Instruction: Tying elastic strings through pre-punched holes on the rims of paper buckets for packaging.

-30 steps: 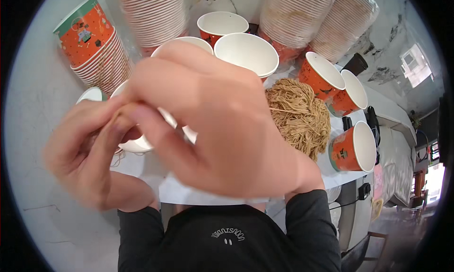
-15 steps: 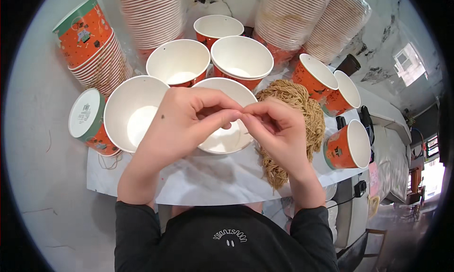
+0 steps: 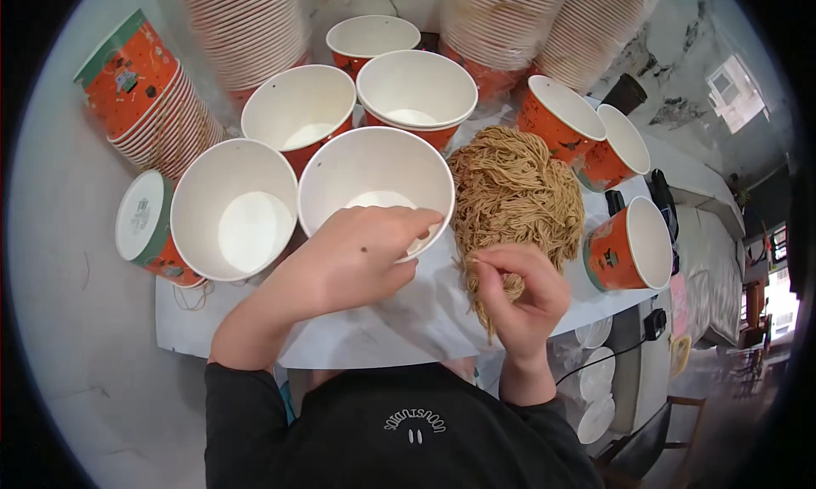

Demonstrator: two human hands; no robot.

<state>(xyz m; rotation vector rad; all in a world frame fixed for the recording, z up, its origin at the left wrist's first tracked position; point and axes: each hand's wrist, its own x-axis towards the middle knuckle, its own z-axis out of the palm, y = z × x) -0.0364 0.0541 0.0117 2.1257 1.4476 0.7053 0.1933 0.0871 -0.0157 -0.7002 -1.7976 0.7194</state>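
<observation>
On table: nine open cups (image 3: 376, 193) | left hand (image 3: 353, 260) loose | right hand (image 3: 523, 293) seemingly pinching noodles (image 3: 510, 200)

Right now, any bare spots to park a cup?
Bare grey tabletop left of the tipped cup, and white paper between the left hand and right hand. Behind the noodle pile, cups crowd rim to rim.

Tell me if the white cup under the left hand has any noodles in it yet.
Empty, as far as shows. The cup stands upright with only its bare white bottom visible; the left hand hides the near rim. The noodles lie beside it.
</observation>
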